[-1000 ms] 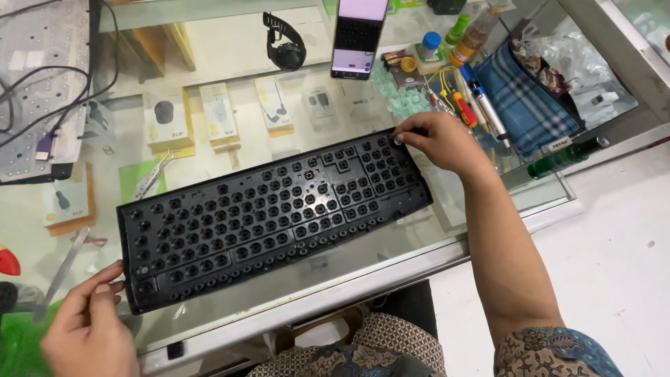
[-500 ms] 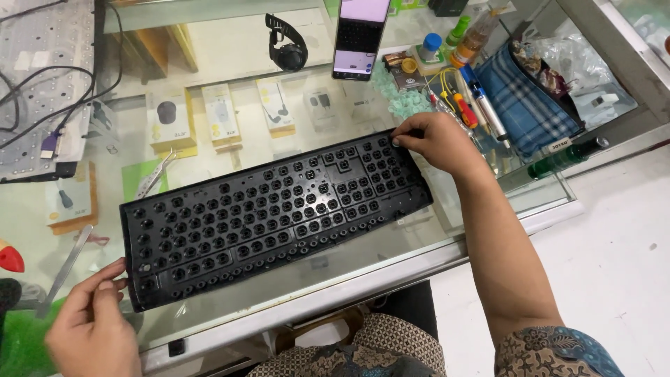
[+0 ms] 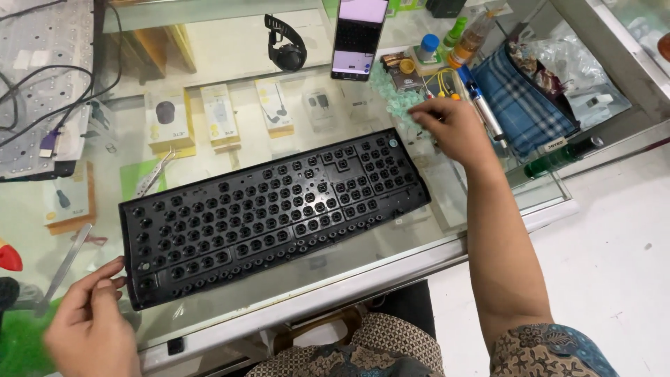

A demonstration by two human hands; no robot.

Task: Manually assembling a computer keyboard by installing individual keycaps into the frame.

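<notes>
A glass worktop over a display case fills the view, with small boxed accessories showing through the pane and a pale floor off to the right. At the far left lies a translucent keyboard membrane sheet with dark cables across it. Near the left edge the left hand sits at the near-left corner of the keyboard frame, fingers spread and loosely curled, fingertips touching or just beside the frame's end; it is not clamped on anything that I can see. A thin metal strip lies just left of that hand. The keyboard frame, a black plastic shell with all its keycaps off and rows of round sockets bare, lies flat and slanted across the middle of the worktop. It looks light, long and a little flexible, so it would likely twist if lifted by one corner; the two short ends are the better places to take hold. Beyond it stand a black watch and a phone propped upright. The right hand hovers open past the frame's far-right corner, apart from it, over a pile of pale small parts, probably rubber domes. Right of that lies a blue checked pouch
</notes>
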